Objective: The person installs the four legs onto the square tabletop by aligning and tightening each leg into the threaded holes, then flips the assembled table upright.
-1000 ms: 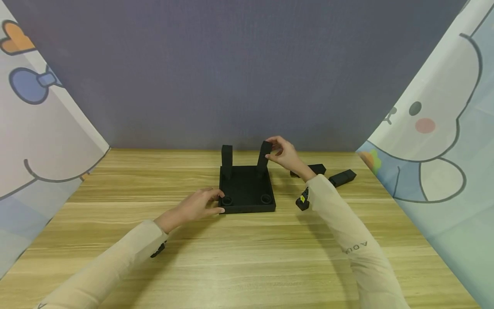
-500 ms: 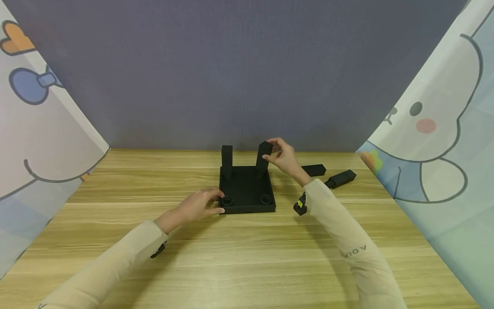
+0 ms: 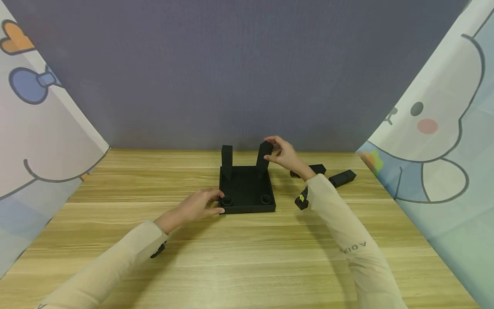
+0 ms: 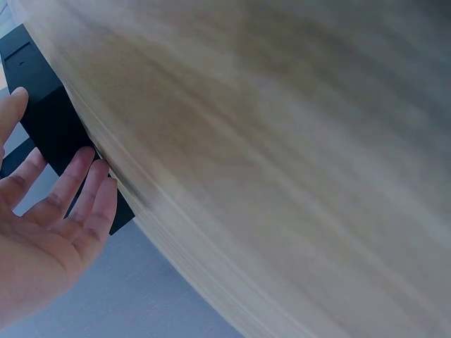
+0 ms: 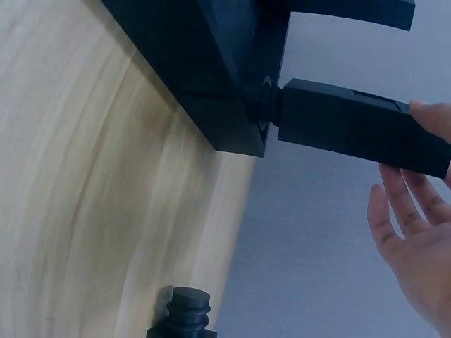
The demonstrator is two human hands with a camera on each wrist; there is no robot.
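Observation:
A black square table base (image 3: 245, 189) lies on the wooden table, its low rim up, with round threaded sockets at its near corners. One black leg (image 3: 227, 161) stands upright at its far left corner. At the far right corner, my right hand (image 3: 285, 156) pinches a second leg (image 3: 264, 158) near its top, between thumb and fingers. This leg tilts slightly; in the right wrist view its narrow end meets the socket (image 5: 265, 105). My left hand (image 3: 197, 205) grips the base's near left corner, thumb at the front and fingers at the left side.
Two loose black legs, one partly behind my right wrist (image 3: 317, 168) and another further right (image 3: 342, 178), lie on the table (image 3: 247, 257). A threaded leg end (image 5: 188, 306) shows in the right wrist view. A grey panel (image 3: 247, 77) rises behind the table.
The right leg has turned about its long axis, showing different faces, and its tilt has shifted slightly. My right wrist rolled one way and back. My left hand and the base have stayed still.

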